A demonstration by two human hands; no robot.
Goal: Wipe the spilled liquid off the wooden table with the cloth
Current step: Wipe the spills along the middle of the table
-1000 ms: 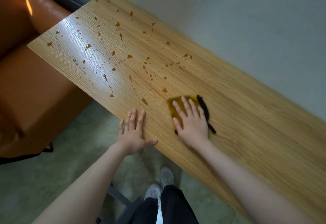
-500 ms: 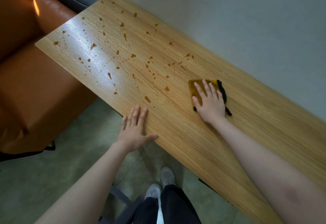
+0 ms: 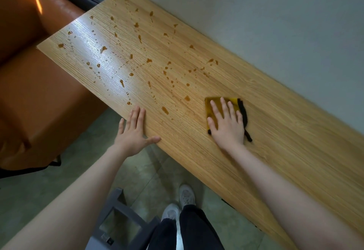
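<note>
Wood-grain surface (image 3: 285,131) is running along a grey wall (image 3: 275,13), an orange leather sofa (image 3: 29,92) sitting beside its far end. Amber droplets (image 3: 137,58) are dotting it. Right hand (image 3: 228,125) is pressing flat, fingers straight, on the yellow cloth (image 3: 211,105); left hand (image 3: 134,133) is resting released on the near edge. No writing is showing.

A wooden table (image 3: 275,131) is seen along a grey wall (image 3: 256,13), w/ brown drops of spilled liquid (image 3: 137,57) scattered over its far half. A yellow cloth (image 3: 211,105) w/ a black edge is pressed flat under the right hand (image 3: 228,125), fingers straight. The left hand (image 3: 134,131) is laid flat on the near table edge. An orange sofa (image 3: 39,92) is seen at the table's far end; white shoes (image 3: 177,204) below.
</note>
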